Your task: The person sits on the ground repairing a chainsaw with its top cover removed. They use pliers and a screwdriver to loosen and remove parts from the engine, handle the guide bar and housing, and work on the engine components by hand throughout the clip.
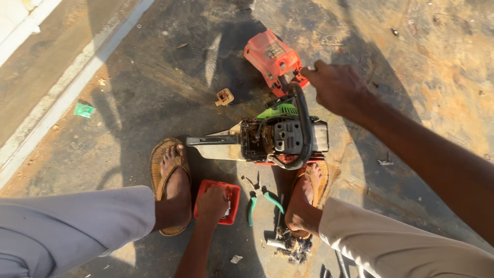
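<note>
A partly stripped chainsaw (272, 138) lies on the ground between my feet, its engine exposed and its black handle bar curving over it. My right hand (334, 87) reaches over the far end of that handle, fingers curled, next to the red top cover (270, 55) lying behind the saw. Whether it grips anything I cannot tell. My left hand (212, 203) rests down in a small red tray (232, 198) between my feet, fingers bent over its contents, which are hidden.
Green-handled pliers (262, 202) lie right of the tray. A small tan plastic part (225, 97) sits beyond the saw. Dirty debris and a metal tool (288, 244) lie by my right foot. A pale kerb (62, 92) runs along the left.
</note>
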